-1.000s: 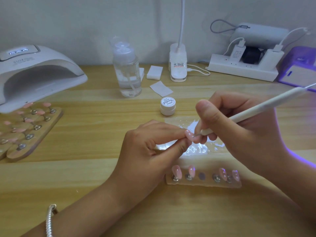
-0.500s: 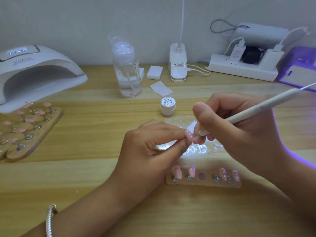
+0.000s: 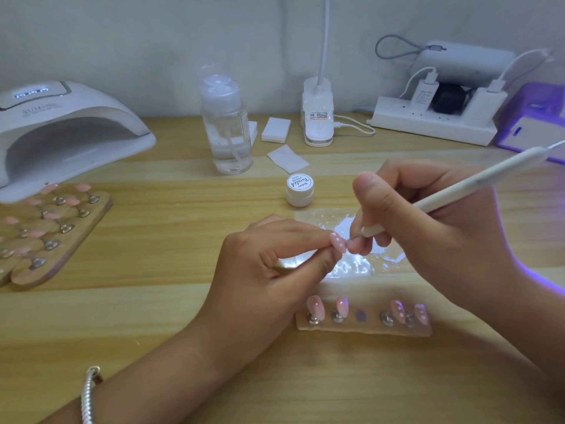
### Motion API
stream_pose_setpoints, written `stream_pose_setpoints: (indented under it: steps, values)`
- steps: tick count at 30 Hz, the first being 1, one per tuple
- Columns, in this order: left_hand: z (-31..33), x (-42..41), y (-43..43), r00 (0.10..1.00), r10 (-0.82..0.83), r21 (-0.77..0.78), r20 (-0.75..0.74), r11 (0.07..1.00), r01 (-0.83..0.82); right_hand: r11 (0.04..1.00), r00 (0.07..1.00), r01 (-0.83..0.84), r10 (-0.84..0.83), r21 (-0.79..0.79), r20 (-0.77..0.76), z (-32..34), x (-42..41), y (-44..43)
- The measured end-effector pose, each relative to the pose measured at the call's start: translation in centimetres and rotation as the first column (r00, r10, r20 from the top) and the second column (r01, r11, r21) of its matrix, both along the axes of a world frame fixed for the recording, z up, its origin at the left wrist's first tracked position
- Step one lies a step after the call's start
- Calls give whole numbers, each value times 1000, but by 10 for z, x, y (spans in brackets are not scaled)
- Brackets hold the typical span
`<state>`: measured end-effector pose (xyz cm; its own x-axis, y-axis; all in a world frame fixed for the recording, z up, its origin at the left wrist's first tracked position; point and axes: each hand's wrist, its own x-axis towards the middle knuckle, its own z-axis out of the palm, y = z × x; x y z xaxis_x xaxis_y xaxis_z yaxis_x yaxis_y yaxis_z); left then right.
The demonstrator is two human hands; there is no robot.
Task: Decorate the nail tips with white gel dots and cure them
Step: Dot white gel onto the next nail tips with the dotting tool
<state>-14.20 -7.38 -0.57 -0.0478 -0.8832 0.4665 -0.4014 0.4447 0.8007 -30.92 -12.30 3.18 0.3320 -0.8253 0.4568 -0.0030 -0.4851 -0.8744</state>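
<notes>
On the far left of the table [image 3: 153,316] sits a big white nail lamp [image 3: 61,127] with a wide opening. Just in front of it lie wooden boards [image 3: 55,237] with pink nail tips stuck on little metal pegs. At the bottom left, a silver bracelet [image 3: 88,393] is on the left wrist. Further right, at the back, stands a clear bottle [image 3: 227,127] with some clear liquid in it. White pads [image 3: 276,130] lie near it. In front of them is a small white jar [image 3: 299,190] with its lid on.

The left hand [image 3: 269,270] is in the middle. Its grip pinches one pink nail tip [image 3: 338,242] between the thumb and first finger. This nail tip has white dots on it. At the back stands the foot of a white desk lamp [image 3: 318,117]. Under the fingers lies a clear sheet [image 3: 351,228] with smears of white gel, shining in the light. Nearer the person lies a small board [image 3: 363,319] with four pink nail tips. The two on its right have white dots.

The right hand [image 3: 428,228] has its grip wrapped round a thin white pen [image 3: 458,191]. The pen's fine point is right at the held nail tip. At the back right is a white power strip [image 3: 434,123] with plugs. A box [image 3: 535,130] glows purple at the far right.
</notes>
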Motion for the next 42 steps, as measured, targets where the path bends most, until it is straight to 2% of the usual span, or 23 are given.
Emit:
stream_pose_setpoints:
  steps: [32,36,42]
  values:
    - [2,1,0,999,-12,-26,43,1000,13,1000,997,0,-2,-20,-79,-1,0,-1]
    - [0,1,-1,1000,-3,-12,25,1000,4,1000,1000,-21,21,2,-22,-1,-1,-3]
    - [-2,-1,2,994,-23,41,-109,999,28,999,995,-25,27,-20,95,8,-5,-8]
